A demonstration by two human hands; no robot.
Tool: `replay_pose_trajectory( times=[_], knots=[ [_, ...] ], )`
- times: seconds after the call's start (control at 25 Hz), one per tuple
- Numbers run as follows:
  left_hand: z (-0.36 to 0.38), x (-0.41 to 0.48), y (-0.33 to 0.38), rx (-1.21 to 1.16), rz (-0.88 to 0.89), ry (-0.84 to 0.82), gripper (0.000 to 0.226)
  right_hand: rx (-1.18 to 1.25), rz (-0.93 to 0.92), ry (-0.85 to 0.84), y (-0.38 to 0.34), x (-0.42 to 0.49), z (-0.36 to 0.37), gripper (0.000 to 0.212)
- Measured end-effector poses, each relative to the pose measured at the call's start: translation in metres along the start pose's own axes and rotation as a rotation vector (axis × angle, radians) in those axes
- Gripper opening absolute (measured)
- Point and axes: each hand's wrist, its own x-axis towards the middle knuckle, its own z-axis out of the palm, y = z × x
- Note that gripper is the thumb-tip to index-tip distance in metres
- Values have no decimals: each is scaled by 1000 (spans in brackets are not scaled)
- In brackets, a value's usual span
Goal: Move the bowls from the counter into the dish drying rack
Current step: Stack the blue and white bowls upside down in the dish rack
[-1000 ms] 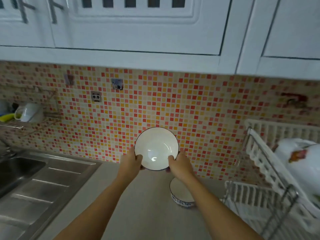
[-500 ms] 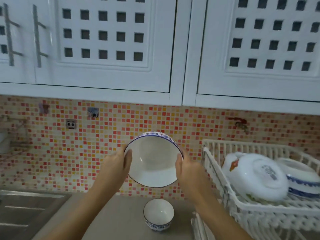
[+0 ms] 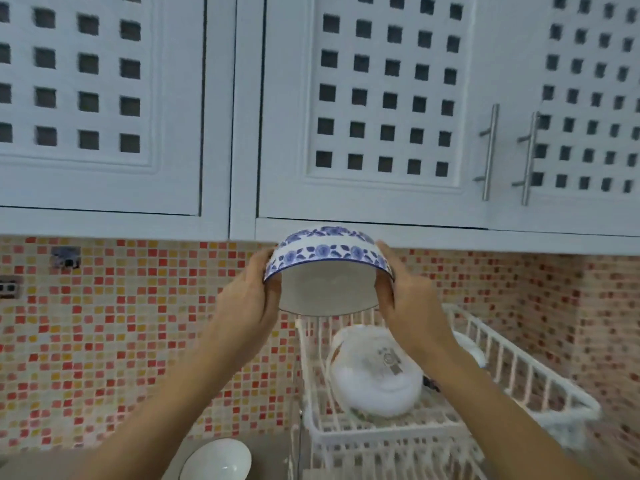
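Both hands hold a white bowl with a blue flower band (image 3: 327, 268) in the air, tipped so its mouth faces down and toward me. My left hand (image 3: 251, 303) grips its left rim and my right hand (image 3: 403, 306) grips its right rim. The bowl hangs above the left end of the white dish drying rack (image 3: 512, 372). Inside the rack lies an upturned white bowl (image 3: 375, 375). A smaller white bowl (image 3: 216, 460) stands on the counter at the bottom, left of the rack.
White upper cabinets (image 3: 381, 109) with square cut-outs and metal handles (image 3: 488, 150) hang close above the held bowl. A red and orange mosaic tile wall (image 3: 104, 341) runs behind. A wall socket (image 3: 8, 287) sits at the far left.
The bowl has gone up and to the right, now over the rack, and has tipped from facing me to mouth down. The view has swung right; the sink is out of sight.
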Motion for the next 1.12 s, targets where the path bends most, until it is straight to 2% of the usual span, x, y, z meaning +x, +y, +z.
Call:
replay_pose_trajectory(
  times=[0.08, 0.2, 0.32, 0.4, 0.52, 0.6, 0.68, 0.72, 0.8, 0.92, 1.12],
  knots=[
    [28, 13, 34, 13, 60, -150, 53, -28, 17, 45, 40, -4, -29, 46],
    [57, 30, 77, 105, 278, -463, 75, -119, -63, 63, 97, -16, -66, 49],
    [80, 47, 109, -47, 340, -708, 95, -171, -175, 83, 149, -31, -93, 50],
    [100, 53, 126, -126, 325, -774, 100, -158, -204, 104, 181, -38, -101, 52],
    [132, 56, 143, -93, 304, -763, 96, -137, -186, 60, 222, -36, -106, 48],
    [149, 59, 144, -35, 281, -773, 92, -37, -75, -198, 237, -31, -110, 58],
    [168, 62, 142, 67, 242, -823, 91, 71, 59, -584, 252, -31, -111, 87],
    [177, 62, 141, 109, 228, -848, 92, 96, 73, -700, 258, -33, -108, 97],
    [195, 59, 140, 171, 207, -877, 91, 121, 104, -793, 264, -35, -98, 103],
    [217, 51, 141, 278, 212, -895, 89, 108, 144, -844, 268, -36, -85, 106],
    [245, 34, 141, 430, 219, -919, 86, 48, 123, -939, 273, -40, -79, 98]
  ],
)
